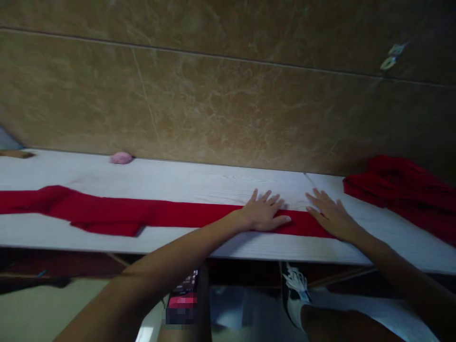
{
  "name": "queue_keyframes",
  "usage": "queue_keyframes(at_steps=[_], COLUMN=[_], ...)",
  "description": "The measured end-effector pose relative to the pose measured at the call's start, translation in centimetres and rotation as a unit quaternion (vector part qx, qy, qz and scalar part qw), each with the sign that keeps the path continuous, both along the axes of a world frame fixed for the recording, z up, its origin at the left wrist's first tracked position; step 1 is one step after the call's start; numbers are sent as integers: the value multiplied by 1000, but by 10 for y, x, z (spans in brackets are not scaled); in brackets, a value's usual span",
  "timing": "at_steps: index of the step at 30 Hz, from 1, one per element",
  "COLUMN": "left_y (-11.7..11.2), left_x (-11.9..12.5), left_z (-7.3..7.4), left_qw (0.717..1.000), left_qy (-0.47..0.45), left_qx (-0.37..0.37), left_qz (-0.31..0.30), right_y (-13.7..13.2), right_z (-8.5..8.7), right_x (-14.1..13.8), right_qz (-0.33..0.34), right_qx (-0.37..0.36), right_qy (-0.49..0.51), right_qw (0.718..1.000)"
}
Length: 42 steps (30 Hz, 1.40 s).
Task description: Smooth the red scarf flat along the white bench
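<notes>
Both hands lie flat on the right end of a long red cloth (142,214) stretched across the white desk (199,183). The left hand (264,213) and right hand (329,213) have fingers spread, gripping nothing. A red pile (406,190) sits far right.

Both palms are flat on the long red cloth (142,213) stretched along the white table (185,183): left hand (263,213) and right hand (329,213) side by side at its right end, fingers spread. A red pile (406,190) sits far right, a pink lump (121,157) by the wall.
</notes>
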<state>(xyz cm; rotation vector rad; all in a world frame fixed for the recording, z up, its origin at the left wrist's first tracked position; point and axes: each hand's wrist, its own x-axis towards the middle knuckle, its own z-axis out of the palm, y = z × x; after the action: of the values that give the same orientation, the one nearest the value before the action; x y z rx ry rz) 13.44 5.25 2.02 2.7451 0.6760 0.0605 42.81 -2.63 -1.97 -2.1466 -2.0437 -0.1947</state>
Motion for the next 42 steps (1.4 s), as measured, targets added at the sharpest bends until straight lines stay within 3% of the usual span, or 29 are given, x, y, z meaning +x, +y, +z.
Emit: queue_keyframes(at_steps=[3, 7, 9, 11, 14, 19, 24, 34, 42], left_y=[38, 90, 108, 119, 130, 138, 136, 132, 132], left_x=[-39, -98, -120, -133, -138, -134, -134, -128, -128], left_z=[20, 36, 36, 31, 21, 5, -4, -17, -19], left_qw=[994, 977, 966, 951, 925, 908, 908, 934, 933], left_qy=[-17, -40, -61, -96, -155, -221, -290, -293, -303], left_qx=[17, 6, 9, 21, 38, 44, 38, 32, 34], left_qz=[108, 210, 251, 295, 344, 353, 298, 203, 191], right_y=[14, 22, 21, 18, 14, 18, 25, 31, 31], right_z=[17, 51, 67, 76, 75, 58, 43, 0, -3], right_x=[-34, -106, -145, -178, -205, -199, -183, -181, -180], right_qz=[70, 240, 275, 267, 289, 273, 269, 313, 325], right_qx=[-2, -19, -10, 17, 14, -6, -13, 66, 75], right_qy=[23, 79, 65, 19, 14, 92, 126, 64, 67], right_qw=[997, 967, 959, 963, 957, 958, 955, 945, 940])
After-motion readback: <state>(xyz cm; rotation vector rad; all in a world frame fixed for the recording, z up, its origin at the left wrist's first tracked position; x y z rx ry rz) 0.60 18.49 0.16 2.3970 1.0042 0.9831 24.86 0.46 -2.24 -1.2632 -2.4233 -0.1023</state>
